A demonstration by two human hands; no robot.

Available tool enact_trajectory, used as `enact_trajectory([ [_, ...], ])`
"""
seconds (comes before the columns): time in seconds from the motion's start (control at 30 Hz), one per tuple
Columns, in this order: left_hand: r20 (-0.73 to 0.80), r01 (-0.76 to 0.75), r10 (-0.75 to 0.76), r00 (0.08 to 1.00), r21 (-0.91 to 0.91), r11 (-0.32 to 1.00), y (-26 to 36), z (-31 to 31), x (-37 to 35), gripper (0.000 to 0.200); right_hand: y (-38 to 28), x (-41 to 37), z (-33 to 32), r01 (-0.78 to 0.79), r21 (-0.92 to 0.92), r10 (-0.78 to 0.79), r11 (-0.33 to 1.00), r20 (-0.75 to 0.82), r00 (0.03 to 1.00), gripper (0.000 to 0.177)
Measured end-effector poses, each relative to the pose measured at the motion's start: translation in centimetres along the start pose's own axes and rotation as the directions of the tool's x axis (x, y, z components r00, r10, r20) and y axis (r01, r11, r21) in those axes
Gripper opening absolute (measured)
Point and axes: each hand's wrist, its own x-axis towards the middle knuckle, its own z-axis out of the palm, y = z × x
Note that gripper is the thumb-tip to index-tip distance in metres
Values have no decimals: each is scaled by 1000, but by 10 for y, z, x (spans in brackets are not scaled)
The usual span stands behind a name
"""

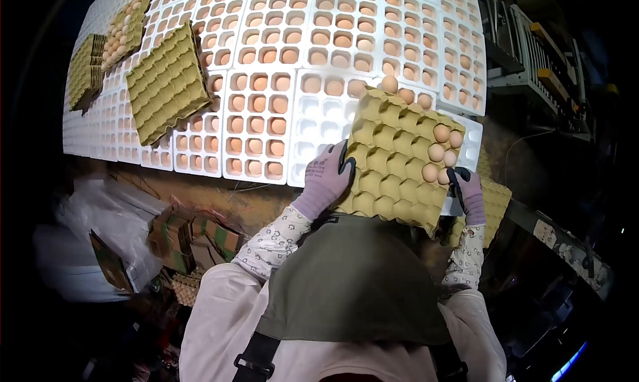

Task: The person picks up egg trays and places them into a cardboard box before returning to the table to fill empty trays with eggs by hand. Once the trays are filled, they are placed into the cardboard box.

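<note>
Just in front of my body, a yellow-green pulp egg tray (pixel 393 157) lies tilted, overlapping a white foam egg box (pixel 293 157). My left hand (pixel 328 177), in a pinkish-purple glove with dark fingertips, is closed on the tray's left edge. My right hand (pixel 466 189), gloved alike, is closed at its right edge; part of its fingers is hidden. Its dark fingertips are beside a brown egg (pixel 444 176). Several more eggs (pixel 441 133) sit in the tray's right part; its other hollows hold none. Beyond the far edge, several eggs (pixel 389 84) show in or on the foam box.
Foam boxes full of eggs (pixel 258 103) spread ahead and left. A pulp tray stack (pixel 166 82) lies on them. Another pulp tray (pixel 489 212) is at right, near a metal rail (pixel 556 235). Cardboard (pixel 174 239) and clear plastic (pixel 120 215) lie lower left.
</note>
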Motion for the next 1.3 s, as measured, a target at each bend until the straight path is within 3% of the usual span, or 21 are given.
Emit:
enact_trajectory([
  [0.2, -295, 28, -60, 954, -113, 993, -29, -42, -42, 44, -50, -46, 47, 120, 90, -131, 989, 130, 983, 24],
  [0.33, -528, 183, -207, 824, -97, 978, -127, -89, -67, 44, -79, -34, 141, 395, -48, -372, 918, 248, 895, 36],
  [0.4, -503, 162, -334, 797, -355, 921, -186, -124, -77, 44, -109, -39, 193, 479, -69, -435, 875, 320, 841, 46],
  [0.43, -520, 150, -317, 793, -338, 929, -215, -139, -84, 45, -111, -40, 222, 544, -104, -495, 833, 302, 815, 49],
  [0.53, -454, 241, -438, 776, -428, 871, -257, -173, -98, 45, -135, -25, 274, 533, -257, -289, 806, 615, 733, 51],
  [0.6, -466, 268, -431, 773, -375, 887, -276, -179, -99, 49, -135, -9, 280, 524, -192, -354, 830, 545, 760, 47],
  [0.67, -657, 280, -332, 677, -187, 942, -286, -164, -98, 55, -124, 23, 269, 419, 97, -424, 903, 372, 826, 34],
  [0.7, -721, 512, -257, 643, 156, 844, -217, -162, -94, 63, -131, 22, 256, 468, 138, -488, 873, 225, 843, 26],
  [0.73, -715, 491, -155, 682, 290, 821, -176, -156, -89, 66, -134, 24, 250, 732, -71, -730, 678, 56, 681, 21],
  [0.77, -663, 328, -14, 749, 352, 877, -155, -147, -84, 66, -127, 35, 250, 863, -189, -878, 469, 3, 478, 27],
  [0.8, -553, 232, -25, 833, 308, 923, -129, -139, -73, 66, -122, 42, 249, 896, -224, -910, 384, 74, 409, 37],
  [0.87, -278, -3, 127, 952, 407, 914, -101, -122, -56, 70, -113, 67, 252, 867, -497, -949, 38, 255, 188, 46],
  [0.93, -47, -153, 235, 971, 629, 762, -84, -115, -39, 64, -128, 37, 249, 819, -574, -941, -1, 277, 194, 54],
  [1.0, -39, -213, 313, 949, 651, 729, -94, -110, -27, 59, -145, -9, 252, 949, -302, -877, 88, 429, 218, 51],
  [1.07, -26, -213, 260, 965, 500, 839, -89, -121, -21, 50, -158, -44, 269, 974, -227, -668, 21, 722, 182, 41],
  [1.1, -15, -207, 235, 972, 419, 884, -88, -125, -18, 46, -150, -48, 288, 939, -319, -695, -128, 704, 144, 34],
  [1.13, -158, -134, 143, 977, 62, 989, -91, -128, -15, 42, -140, -42, 307, 904, -393, -669, -167, 719, 189, 31],
  [1.17, -255, -89, 8, 967, -307, 948, -94, -134, -10, 38, -145, -43, 307, 914, -391, -637, -107, 733, 240, 34],
  [1.2, -293, -74, -150, 944, -635, 769, -99, -142, -2, 34, -154, -45, 305, 918, -393, -602, -44, 744, 290, 37],
  [1.27, -235, -46, -54, 971, -400, 915, -137, -157, 21, 24, -166, -37, 283, 820, -182, -575, 542, 632, 520, 30],
  [1.3, -157, -29, 23, 987, -32, 999, -108, -162, 22, 26, -166, -26, 274, 621, 114, -562, 776, 573, 597, 34],
])
